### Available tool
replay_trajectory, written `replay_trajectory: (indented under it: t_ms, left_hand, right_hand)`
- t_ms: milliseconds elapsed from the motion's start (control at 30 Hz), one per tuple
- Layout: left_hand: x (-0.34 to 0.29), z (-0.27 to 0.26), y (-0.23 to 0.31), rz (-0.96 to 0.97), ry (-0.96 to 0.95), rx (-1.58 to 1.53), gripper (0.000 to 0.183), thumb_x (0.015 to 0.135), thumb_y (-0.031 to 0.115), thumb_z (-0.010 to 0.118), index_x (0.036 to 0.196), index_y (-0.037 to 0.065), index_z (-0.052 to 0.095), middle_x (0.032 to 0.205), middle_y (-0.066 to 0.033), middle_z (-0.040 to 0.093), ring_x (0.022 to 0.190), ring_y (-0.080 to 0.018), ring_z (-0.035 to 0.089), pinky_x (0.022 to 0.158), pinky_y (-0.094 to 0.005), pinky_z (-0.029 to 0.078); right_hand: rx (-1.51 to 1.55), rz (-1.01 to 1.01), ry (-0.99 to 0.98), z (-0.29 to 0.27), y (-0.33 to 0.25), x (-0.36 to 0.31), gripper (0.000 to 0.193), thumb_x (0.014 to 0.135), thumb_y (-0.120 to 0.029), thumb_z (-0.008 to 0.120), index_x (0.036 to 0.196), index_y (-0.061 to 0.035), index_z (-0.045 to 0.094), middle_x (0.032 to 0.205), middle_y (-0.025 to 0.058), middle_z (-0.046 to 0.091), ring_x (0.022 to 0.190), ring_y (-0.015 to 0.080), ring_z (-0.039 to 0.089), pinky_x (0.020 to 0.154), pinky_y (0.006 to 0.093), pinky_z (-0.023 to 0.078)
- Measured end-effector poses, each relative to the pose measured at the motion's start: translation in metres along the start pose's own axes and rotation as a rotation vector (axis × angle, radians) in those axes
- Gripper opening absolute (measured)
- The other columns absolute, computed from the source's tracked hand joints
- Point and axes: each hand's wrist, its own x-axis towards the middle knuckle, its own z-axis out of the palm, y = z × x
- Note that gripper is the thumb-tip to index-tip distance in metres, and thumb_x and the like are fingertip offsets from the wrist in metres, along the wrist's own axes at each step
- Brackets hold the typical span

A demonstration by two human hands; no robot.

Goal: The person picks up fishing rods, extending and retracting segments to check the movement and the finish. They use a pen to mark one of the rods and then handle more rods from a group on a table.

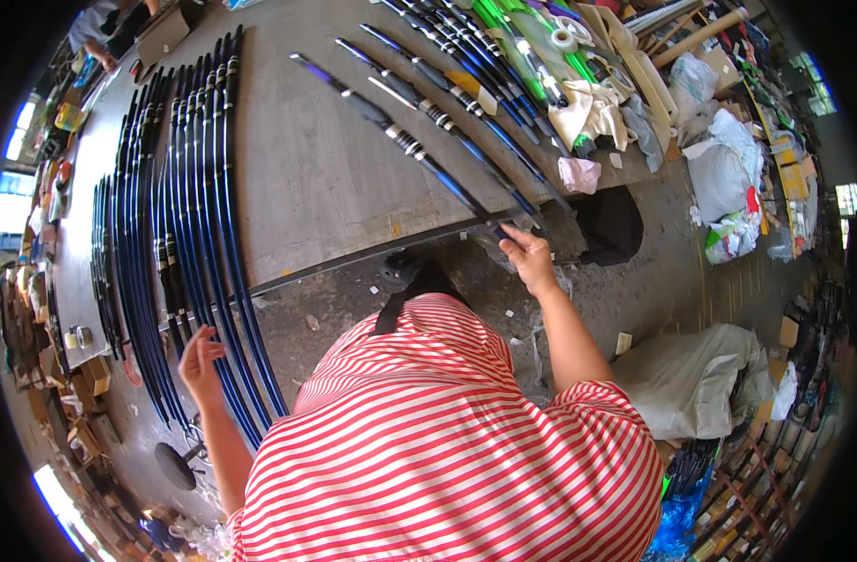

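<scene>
My right hand (pixel 531 258) is closed around the near end of a dark blue fishing rod (pixel 447 180). That rod slants away to the left over the grey table, its far part showing a dark grip and pale bands. Beside it on the right lie two more loose fishing rods (pixel 470 145). My left hand (pixel 201 367), fingers loosely curled and apart, hovers by the near ends of a wide row of dark blue rods (pixel 217 206). Nothing shows in it, and whether it touches a rod I cannot tell.
The row of rods overhangs the near edge of the grey table (pixel 297 169). At the far right lie more rods (pixel 456 47), green-wrapped pieces, a tape roll (pixel 563 37) and cream cloth (pixel 592 112). A black stool (pixel 611 225) and a grey covered heap (pixel 695 379) are to my right. Another person's hand (pixel 105 58) shows top left.
</scene>
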Motion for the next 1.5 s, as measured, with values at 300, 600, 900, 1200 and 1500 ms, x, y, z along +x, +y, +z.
replay_trajectory:
  t_ms: [300, 600, 900, 1200, 1500]
  left_hand:
    - [-0.071, 0.009, -0.023, -0.317, 0.153, -0.076, 0.026, 0.087, 0.017, 0.053, 0.102, -0.004, 0.059, 0.083, -0.0084, 0.064, 0.061, -0.0096, 0.058, 0.056, -0.0208, 0.046]
    - [-0.154, 0.008, -0.047, -0.239, 0.428, 0.720, 0.015, 0.074, 0.017, 0.065, 0.073, 0.003, 0.059, 0.066, -0.0098, 0.053, 0.061, -0.0252, 0.054, 0.056, -0.0340, 0.043]
    - [-0.249, 0.070, -0.037, -0.664, 0.472, 1.075, 0.051, 0.067, 0.021, 0.069, 0.112, 0.009, 0.047, 0.091, -0.0118, 0.050, 0.084, -0.0271, 0.052, 0.063, -0.0380, 0.044]
    - [-0.286, 0.066, -0.040, -0.567, 0.475, 0.825, 0.020, 0.071, 0.017, 0.066, 0.072, 0.004, 0.051, 0.062, -0.0128, 0.050, 0.057, -0.0300, 0.052, 0.052, -0.0368, 0.041]
    - [-0.249, 0.089, 0.031, -0.699, 0.641, 0.134, 0.019, 0.073, 0.016, 0.067, 0.084, 0.001, 0.061, 0.065, -0.0077, 0.056, 0.056, -0.0147, 0.050, 0.051, -0.0271, 0.038]
  right_hand:
    - [0.197, 0.342, 0.079, 0.022, -0.007, 0.042, 0.047, 0.086, -0.047, 0.046, 0.105, -0.0066, 0.062, 0.055, -0.0021, 0.046, 0.044, 0.0049, 0.038, 0.042, 0.0157, 0.029]
    - [-0.786, -0.784, 0.140, 0.055, -0.108, 0.034, 0.020, 0.085, -0.010, 0.053, 0.101, 0.0004, 0.059, 0.094, 0.0143, 0.058, 0.076, 0.0275, 0.059, 0.065, 0.0333, 0.048]
    - [-0.333, -0.631, -0.451, 0.240, -0.145, 0.109, 0.022, 0.083, -0.018, 0.057, 0.094, 0.0000, 0.061, 0.083, 0.0136, 0.064, 0.073, 0.0185, 0.063, 0.062, 0.0274, 0.050]
    - [0.357, 0.431, -0.685, 0.433, -0.141, 0.210, 0.031, 0.088, -0.023, 0.051, 0.103, 0.0038, 0.049, 0.080, 0.0127, 0.058, 0.070, 0.0206, 0.058, 0.063, 0.0322, 0.050]
    - [0.546, 0.576, -0.552, 0.488, -0.171, 0.227, 0.028, 0.091, -0.035, 0.038, 0.087, -0.0088, 0.048, 0.059, -0.0010, 0.017, 0.045, 0.0097, 0.019, 0.038, 0.0223, 0.019]
